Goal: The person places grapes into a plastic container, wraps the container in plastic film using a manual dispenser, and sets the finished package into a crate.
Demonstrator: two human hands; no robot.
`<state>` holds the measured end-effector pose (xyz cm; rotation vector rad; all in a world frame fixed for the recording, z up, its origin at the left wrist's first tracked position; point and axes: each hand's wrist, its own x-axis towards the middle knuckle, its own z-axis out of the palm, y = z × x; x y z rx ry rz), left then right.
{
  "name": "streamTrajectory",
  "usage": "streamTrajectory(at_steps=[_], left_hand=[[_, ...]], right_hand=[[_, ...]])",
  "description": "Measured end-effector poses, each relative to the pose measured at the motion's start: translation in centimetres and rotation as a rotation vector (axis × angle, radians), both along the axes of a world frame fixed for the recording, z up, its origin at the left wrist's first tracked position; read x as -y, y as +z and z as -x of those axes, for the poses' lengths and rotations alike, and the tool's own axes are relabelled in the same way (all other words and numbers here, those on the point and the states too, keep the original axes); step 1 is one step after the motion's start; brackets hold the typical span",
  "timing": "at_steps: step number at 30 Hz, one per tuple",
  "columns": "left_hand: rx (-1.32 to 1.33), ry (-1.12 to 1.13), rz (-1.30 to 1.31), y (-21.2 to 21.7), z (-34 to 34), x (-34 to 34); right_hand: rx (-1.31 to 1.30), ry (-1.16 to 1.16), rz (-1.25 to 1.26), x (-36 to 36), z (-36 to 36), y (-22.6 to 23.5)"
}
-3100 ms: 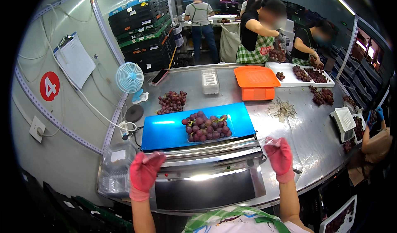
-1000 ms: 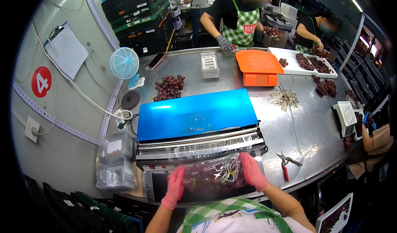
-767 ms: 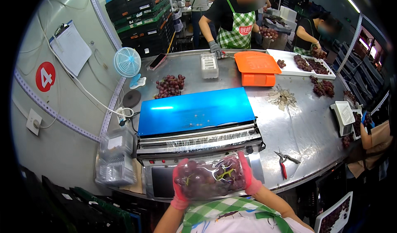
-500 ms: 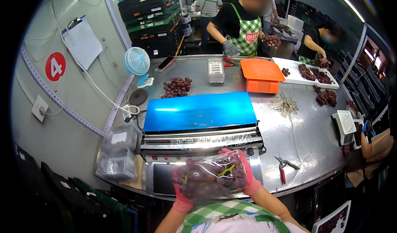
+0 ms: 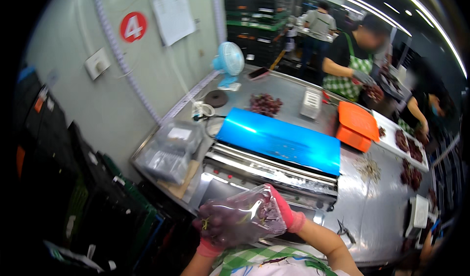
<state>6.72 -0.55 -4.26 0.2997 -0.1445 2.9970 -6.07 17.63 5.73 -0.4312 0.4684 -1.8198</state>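
Observation:
A clear film-wrapped pack of dark red grapes is held up in front of my body, green stems showing through the plastic. My left hand, in a pink glove, grips its left end; most of those fingers are hidden behind the pack. At the other end, my right hand in a matching glove is closed on the pack's right side. Just beyond the pack stands a film-wrapping machine with a blue cover.
Clear plastic trays are stacked at the table's left corner. A blue fan, loose grapes, an orange scale and pruning shears are on the metal table. Dark crates stand at left. A co-worker handles grapes across the table.
My view has swung left, so the table appears tilted. The grape pack has moved slightly left and tipped, still between both hands. The co-worker's hands have come together at the grapes.

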Motion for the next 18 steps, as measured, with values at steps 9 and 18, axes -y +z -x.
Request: streamTrajectory(at_steps=[9, 18], left_hand=[[0.379, 0.403, -0.019, -3.1, -9.7, 4.2], [0.49, 0.602, 0.016, -3.1, -11.7, 6.0]], right_hand=[[-1.36, -0.096, -0.384, 19.9, 5.1, -2.5], [-2.016, -0.053, -0.666, 33.2, 3.8, -10.7]])
